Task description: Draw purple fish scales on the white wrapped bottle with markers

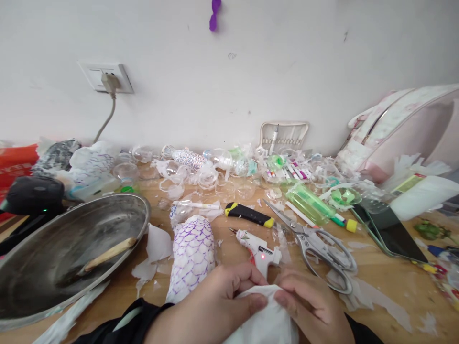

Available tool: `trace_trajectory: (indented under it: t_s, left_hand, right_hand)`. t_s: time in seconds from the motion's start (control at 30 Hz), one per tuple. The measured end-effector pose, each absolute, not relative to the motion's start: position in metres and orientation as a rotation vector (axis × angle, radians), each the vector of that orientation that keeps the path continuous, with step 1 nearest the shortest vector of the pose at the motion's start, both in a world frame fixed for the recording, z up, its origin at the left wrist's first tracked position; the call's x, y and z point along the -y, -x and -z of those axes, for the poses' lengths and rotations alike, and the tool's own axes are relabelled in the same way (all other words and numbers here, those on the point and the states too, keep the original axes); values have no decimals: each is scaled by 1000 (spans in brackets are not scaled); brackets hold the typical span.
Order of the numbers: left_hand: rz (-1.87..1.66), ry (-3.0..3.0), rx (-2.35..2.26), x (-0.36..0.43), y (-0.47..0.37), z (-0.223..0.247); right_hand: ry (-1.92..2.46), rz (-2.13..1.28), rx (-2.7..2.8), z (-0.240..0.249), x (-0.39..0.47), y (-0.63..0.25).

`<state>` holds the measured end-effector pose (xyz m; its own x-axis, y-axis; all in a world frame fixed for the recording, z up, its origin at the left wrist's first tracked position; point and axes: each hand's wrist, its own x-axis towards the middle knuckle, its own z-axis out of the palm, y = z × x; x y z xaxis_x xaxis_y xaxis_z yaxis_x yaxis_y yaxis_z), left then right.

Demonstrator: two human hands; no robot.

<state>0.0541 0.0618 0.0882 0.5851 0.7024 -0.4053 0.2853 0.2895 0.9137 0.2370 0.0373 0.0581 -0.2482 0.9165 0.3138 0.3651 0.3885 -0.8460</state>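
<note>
Between my two hands, low in the view, is a white tissue-like wrapping that bulges toward me; what lies under it is hidden. My left hand pinches its top edge between thumb and forefinger. From the other side my right hand grips the same edge, thumb close to the left thumb. Just beyond the hands lies a white glue gun with a small red light on. A white roll-shaped piece with purple scale drawings rests left of it. Silver scissors lie open to the right.
A metal basin holding a wooden-handled brush stands at left. A black and yellow utility knife lies ahead. Plastic scraps and bottles line the wall. At right are a phone and a pink bag. A plug fills the wall socket.
</note>
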Motion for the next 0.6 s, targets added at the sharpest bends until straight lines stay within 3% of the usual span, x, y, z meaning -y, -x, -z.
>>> trace_trajectory:
  t_s: [0.3,0.6]
  left_hand:
    - [-612,-1085,-864,-66,-55,-87]
    - [-580,-1170,-947,-68,-57,-88]
  right_hand:
    - [1274,-1021,1524,-55,-38,-241]
    - [1239,-1050,1530,-53,-37,-244]
